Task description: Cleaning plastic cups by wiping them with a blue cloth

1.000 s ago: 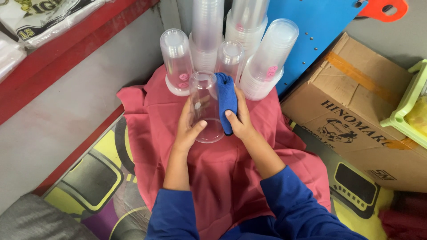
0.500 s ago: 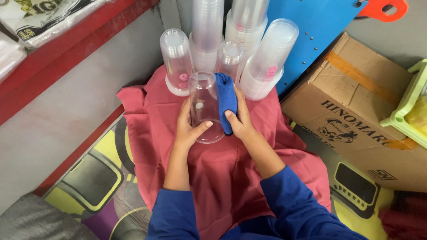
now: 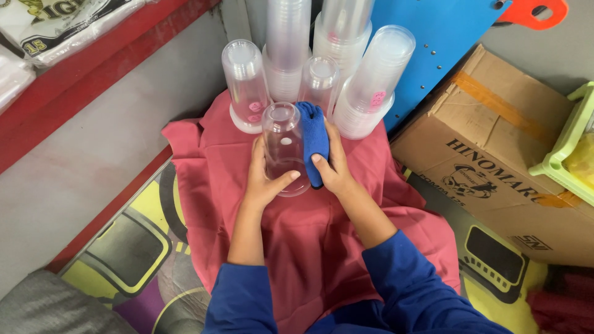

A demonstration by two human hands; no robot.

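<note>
A clear plastic cup stands upside down on a red cloth. My left hand grips its left side near the rim. My right hand presses a folded blue cloth against the cup's right side. Both arms wear blue sleeves.
Behind the cup stand several upside-down stacks of clear plastic cups, some with pink stickers. A cardboard box sits to the right, a blue panel behind it, and a green basket at the far right. A patterned mat lies under the cloth.
The cup has turned in my left hand; a small white spot on it has shifted right and up. The blue cloth stays pressed against it.
</note>
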